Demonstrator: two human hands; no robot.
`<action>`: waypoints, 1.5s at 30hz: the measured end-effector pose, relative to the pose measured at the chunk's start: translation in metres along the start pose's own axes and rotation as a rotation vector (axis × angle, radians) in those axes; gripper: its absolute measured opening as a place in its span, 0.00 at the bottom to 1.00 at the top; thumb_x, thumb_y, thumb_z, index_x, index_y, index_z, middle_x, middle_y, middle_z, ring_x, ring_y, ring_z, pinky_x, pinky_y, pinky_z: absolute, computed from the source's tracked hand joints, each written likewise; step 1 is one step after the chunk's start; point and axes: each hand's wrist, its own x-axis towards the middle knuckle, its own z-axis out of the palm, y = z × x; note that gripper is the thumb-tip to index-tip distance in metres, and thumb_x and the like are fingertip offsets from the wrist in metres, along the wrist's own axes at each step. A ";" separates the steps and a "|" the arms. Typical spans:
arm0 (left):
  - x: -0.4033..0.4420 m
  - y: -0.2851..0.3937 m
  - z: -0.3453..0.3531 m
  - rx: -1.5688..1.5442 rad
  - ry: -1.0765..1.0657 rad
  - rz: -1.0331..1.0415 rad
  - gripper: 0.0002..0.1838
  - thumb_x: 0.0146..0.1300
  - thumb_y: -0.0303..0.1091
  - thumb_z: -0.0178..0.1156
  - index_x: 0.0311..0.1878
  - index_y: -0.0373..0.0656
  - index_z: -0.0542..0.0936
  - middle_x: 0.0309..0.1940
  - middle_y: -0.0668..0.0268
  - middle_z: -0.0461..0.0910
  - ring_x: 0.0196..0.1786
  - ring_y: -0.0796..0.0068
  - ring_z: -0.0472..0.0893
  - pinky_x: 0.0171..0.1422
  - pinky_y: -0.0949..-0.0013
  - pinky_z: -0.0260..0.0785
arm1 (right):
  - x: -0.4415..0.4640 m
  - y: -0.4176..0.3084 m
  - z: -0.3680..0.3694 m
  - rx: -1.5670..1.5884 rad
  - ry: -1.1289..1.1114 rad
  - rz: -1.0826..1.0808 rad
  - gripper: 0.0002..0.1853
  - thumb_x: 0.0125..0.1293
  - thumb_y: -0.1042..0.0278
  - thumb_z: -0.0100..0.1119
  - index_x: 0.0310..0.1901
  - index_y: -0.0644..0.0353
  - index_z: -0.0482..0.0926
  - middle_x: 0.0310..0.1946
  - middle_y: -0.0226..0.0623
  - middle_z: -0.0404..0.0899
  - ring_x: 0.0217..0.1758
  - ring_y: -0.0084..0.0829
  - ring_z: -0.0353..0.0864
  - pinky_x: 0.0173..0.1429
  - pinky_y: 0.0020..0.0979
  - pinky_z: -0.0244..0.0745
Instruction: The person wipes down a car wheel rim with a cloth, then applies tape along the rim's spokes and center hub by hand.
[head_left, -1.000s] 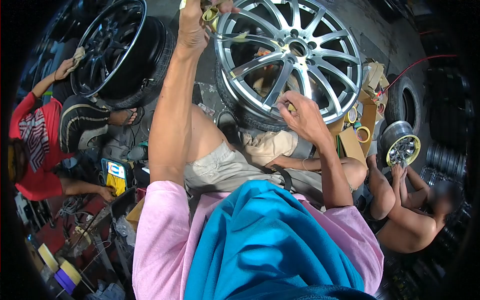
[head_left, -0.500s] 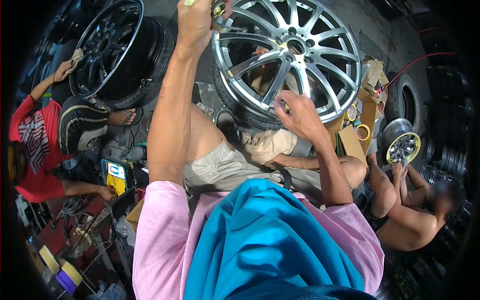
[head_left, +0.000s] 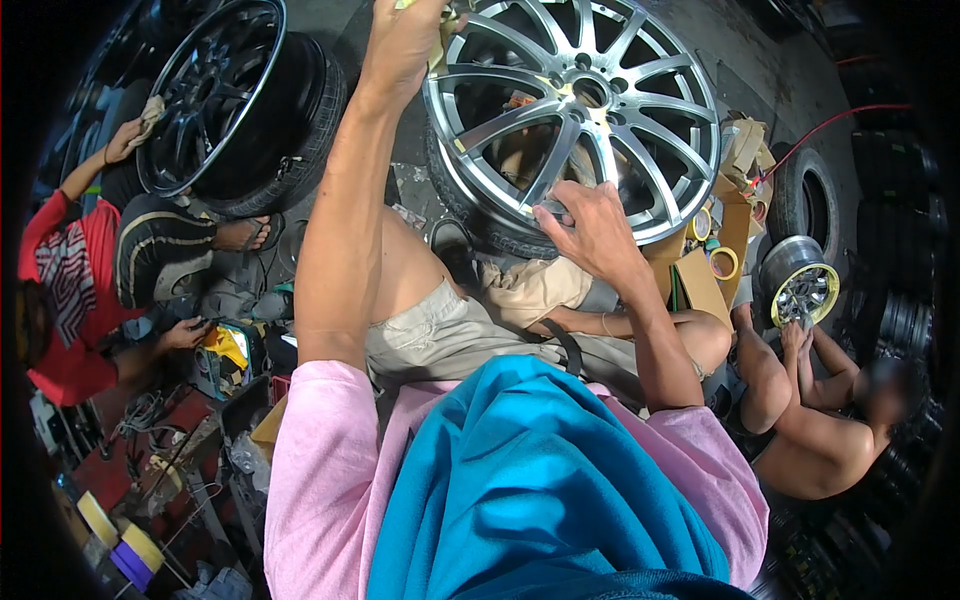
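Note:
A large silver multi-spoke wheel rim [head_left: 600, 150] lies face up in front of me on a tyre, with pale yellow patches at its hub and on some spokes. My left hand [head_left: 405, 45] is at its upper left edge, fingers closed round a crumpled pale yellow piece [head_left: 437, 50]; whether this is cloth or paper I cannot tell. At the near edge of the rim, my right hand [head_left: 595, 228] rests by the end of a spoke. Its fingers are bent and the thumb points left; what lies under the fingertips is hidden.
To the left, a person in red holds a cloth [head_left: 152, 112] against a dark wheel [head_left: 212, 95]. Another person at right handles a smaller rim [head_left: 806, 294]. A cardboard box [head_left: 738, 225] with tape rolls [head_left: 723, 263] stands beside my rim. A loose tyre [head_left: 808, 205] is behind it.
My left hand has moved slightly right and up. My right hand has shifted a little, its thumb now showing. The person at left has drawn a hand back, and the lit screen is gone from view.

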 end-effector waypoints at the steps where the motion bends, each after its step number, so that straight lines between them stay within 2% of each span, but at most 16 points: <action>1: 0.000 -0.002 0.001 0.006 -0.005 -0.023 0.03 0.74 0.31 0.61 0.45 0.43 0.79 0.28 0.73 0.75 0.27 0.85 0.73 0.32 0.79 0.68 | 0.000 -0.001 0.000 -0.001 0.001 0.000 0.13 0.70 0.59 0.63 0.41 0.62 0.82 0.29 0.45 0.82 0.31 0.44 0.81 0.53 0.42 0.68; 6: -0.001 -0.009 -0.005 0.122 -0.074 -0.050 0.06 0.70 0.24 0.57 0.46 0.39 0.82 0.29 0.71 0.79 0.26 0.84 0.75 0.34 0.80 0.71 | 0.003 -0.005 0.005 -0.006 0.022 0.035 0.15 0.68 0.56 0.66 0.39 0.62 0.84 0.30 0.43 0.84 0.27 0.43 0.81 0.54 0.43 0.69; 15: 0.000 0.000 -0.005 0.130 0.018 -0.091 0.09 0.73 0.27 0.54 0.44 0.39 0.84 0.25 0.75 0.76 0.23 0.89 0.70 0.26 0.82 0.59 | 0.003 -0.006 -0.004 0.124 -0.091 0.131 0.15 0.68 0.57 0.67 0.43 0.62 0.84 0.29 0.47 0.82 0.28 0.44 0.80 0.53 0.42 0.72; 19: -0.002 -0.001 -0.008 0.181 -0.035 -0.084 0.13 0.78 0.39 0.55 0.39 0.42 0.82 0.24 0.77 0.73 0.22 0.90 0.67 0.26 0.82 0.56 | -0.001 -0.015 -0.012 0.311 0.009 0.285 0.16 0.69 0.56 0.68 0.42 0.64 0.83 0.30 0.51 0.83 0.34 0.50 0.84 0.46 0.44 0.77; 21: -0.001 -0.002 -0.005 0.209 -0.056 -0.088 0.18 0.80 0.45 0.54 0.37 0.44 0.81 0.24 0.77 0.73 0.22 0.90 0.67 0.26 0.81 0.55 | -0.003 -0.018 -0.016 0.284 -0.001 0.229 0.15 0.70 0.59 0.71 0.45 0.65 0.83 0.37 0.45 0.86 0.35 0.36 0.84 0.38 0.35 0.78; 23: -0.001 -0.005 -0.003 0.030 -0.051 -0.112 0.26 0.81 0.58 0.50 0.34 0.47 0.78 0.23 0.77 0.72 0.22 0.88 0.66 0.25 0.80 0.54 | -0.007 -0.019 -0.008 0.275 0.001 0.211 0.15 0.70 0.60 0.71 0.45 0.65 0.83 0.38 0.46 0.86 0.35 0.37 0.85 0.40 0.36 0.80; 25: -0.005 0.003 0.000 0.089 -0.042 -0.164 0.27 0.81 0.60 0.48 0.33 0.48 0.77 0.23 0.77 0.71 0.23 0.88 0.67 0.26 0.80 0.55 | -0.008 -0.020 0.004 0.268 0.000 0.189 0.15 0.69 0.60 0.71 0.45 0.65 0.83 0.38 0.46 0.86 0.36 0.38 0.85 0.41 0.36 0.82; 27: -0.007 0.005 0.003 0.150 -0.035 -0.216 0.28 0.81 0.62 0.46 0.33 0.49 0.77 0.23 0.76 0.71 0.24 0.87 0.68 0.26 0.79 0.55 | -0.008 -0.023 0.014 0.309 0.026 0.236 0.14 0.68 0.62 0.70 0.44 0.64 0.81 0.35 0.50 0.85 0.35 0.50 0.86 0.42 0.45 0.79; 31: -0.010 -0.011 0.000 0.274 -0.218 -0.268 0.18 0.78 0.52 0.57 0.49 0.45 0.77 0.30 0.76 0.70 0.27 0.85 0.70 0.30 0.77 0.62 | -0.002 -0.024 0.020 0.272 0.044 0.211 0.13 0.67 0.64 0.69 0.44 0.64 0.80 0.34 0.51 0.85 0.34 0.51 0.85 0.41 0.47 0.77; 33: -0.013 -0.018 -0.001 0.511 -0.298 -0.081 0.20 0.75 0.41 0.62 0.62 0.42 0.74 0.37 0.71 0.72 0.31 0.84 0.70 0.35 0.77 0.66 | 0.003 -0.028 0.017 0.266 0.029 0.203 0.12 0.68 0.64 0.68 0.44 0.64 0.79 0.31 0.49 0.83 0.31 0.44 0.84 0.37 0.43 0.74; 34: -0.015 -0.017 -0.006 0.590 -0.352 -0.007 0.28 0.72 0.34 0.62 0.72 0.39 0.67 0.45 0.66 0.72 0.37 0.82 0.71 0.39 0.78 0.67 | 0.005 -0.028 0.016 0.268 0.029 0.198 0.12 0.68 0.64 0.68 0.44 0.64 0.79 0.31 0.49 0.83 0.31 0.44 0.84 0.37 0.43 0.74; 36: -0.017 -0.011 -0.009 0.503 -0.348 -0.120 0.32 0.71 0.35 0.65 0.73 0.39 0.65 0.49 0.64 0.72 0.42 0.81 0.73 0.41 0.77 0.70 | 0.012 -0.029 0.011 0.525 0.023 0.287 0.11 0.73 0.63 0.66 0.44 0.63 0.79 0.28 0.36 0.81 0.29 0.27 0.79 0.36 0.33 0.72; 38: -0.027 -0.004 -0.003 0.414 -0.357 -0.232 0.36 0.69 0.36 0.68 0.75 0.38 0.63 0.53 0.62 0.73 0.47 0.79 0.76 0.44 0.77 0.73 | 0.019 -0.036 -0.005 0.707 0.088 0.276 0.11 0.75 0.63 0.65 0.44 0.63 0.80 0.29 0.29 0.79 0.31 0.21 0.74 0.37 0.29 0.70; 40: -0.038 -0.004 0.007 0.535 -0.233 0.047 0.16 0.75 0.44 0.66 0.53 0.42 0.79 0.40 0.65 0.85 0.37 0.79 0.85 0.36 0.75 0.78 | 0.028 -0.038 -0.015 0.948 0.243 0.170 0.11 0.79 0.62 0.63 0.45 0.63 0.82 0.32 0.18 0.76 0.34 0.13 0.68 0.40 0.22 0.67; 43: -0.046 -0.003 0.022 0.437 -0.539 -0.218 0.13 0.76 0.42 0.63 0.51 0.42 0.81 0.39 0.67 0.85 0.35 0.81 0.83 0.35 0.75 0.77 | 0.031 -0.043 -0.040 1.059 0.254 0.195 0.10 0.77 0.64 0.66 0.45 0.62 0.82 0.34 0.20 0.78 0.35 0.11 0.69 0.42 0.18 0.66; 45: -0.056 -0.009 0.030 0.578 -0.666 -0.343 0.16 0.77 0.44 0.58 0.48 0.39 0.82 0.37 0.71 0.82 0.39 0.83 0.78 0.43 0.74 0.72 | 0.032 -0.043 -0.040 1.100 0.314 0.165 0.09 0.76 0.64 0.67 0.44 0.62 0.82 0.33 0.19 0.77 0.34 0.11 0.67 0.40 0.19 0.65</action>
